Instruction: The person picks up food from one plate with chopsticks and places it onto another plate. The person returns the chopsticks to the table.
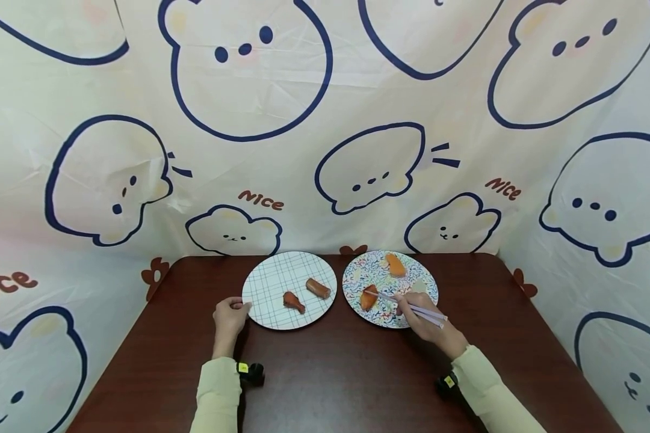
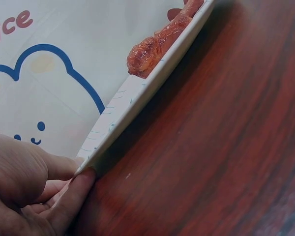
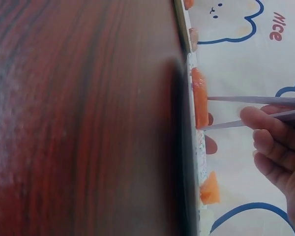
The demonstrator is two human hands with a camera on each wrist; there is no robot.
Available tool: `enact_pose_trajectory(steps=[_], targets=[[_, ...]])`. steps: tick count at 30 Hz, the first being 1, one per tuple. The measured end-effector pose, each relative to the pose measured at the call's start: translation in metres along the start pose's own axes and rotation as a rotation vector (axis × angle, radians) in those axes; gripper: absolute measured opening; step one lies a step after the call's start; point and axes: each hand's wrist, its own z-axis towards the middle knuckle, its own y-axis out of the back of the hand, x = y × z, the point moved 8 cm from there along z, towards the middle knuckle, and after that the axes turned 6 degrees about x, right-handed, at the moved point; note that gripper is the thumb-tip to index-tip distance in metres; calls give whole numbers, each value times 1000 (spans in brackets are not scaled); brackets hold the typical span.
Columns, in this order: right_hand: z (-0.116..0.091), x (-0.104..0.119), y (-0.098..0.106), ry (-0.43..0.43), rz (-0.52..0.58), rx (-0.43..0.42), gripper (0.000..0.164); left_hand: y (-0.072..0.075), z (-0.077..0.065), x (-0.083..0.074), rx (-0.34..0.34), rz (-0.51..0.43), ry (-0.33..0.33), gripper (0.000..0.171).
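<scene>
My left hand (image 1: 230, 319) pinches the left edge of a white plate with a grid pattern (image 1: 271, 273), thumb over the rim and a finger beneath. On that plate lie a chicken drumstick (image 1: 292, 302) and a brown sausage (image 1: 318, 288). In my right hand (image 1: 424, 320) is a pair of pale lilac chopsticks (image 3: 231, 100). Their tips reach a glossy orange-brown food piece (image 1: 368, 297) on the colourful speckled plate (image 1: 360, 270); in the right wrist view they are right at its upper side, slightly spread. An orange wedge (image 1: 395, 265) lies farther back on that plate.
Both plates stand side by side at the back of a dark brown wooden table (image 1: 325, 379). A pale piece (image 1: 419, 290) lies at the speckled plate's right. A cartoon-printed cloth (image 1: 303, 180) hangs close behind the table and along both sides.
</scene>
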Motion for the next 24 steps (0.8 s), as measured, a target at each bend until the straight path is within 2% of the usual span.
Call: enact_pose_trajectory(steps=[6,14,18,24], targets=[[0,1,-4,-22,20,28,44,0,0,0,-3,-9,5,34],[5,8,-15,-70,41,166,38,-1,0,2,1,-15,7,35],[7,19,-18,-54,-53,212,35,-1,1,1,-3,-16,1,35],[7,29,-21,6,-212,235,24,0,0,1,-3,-16,-3,34]])
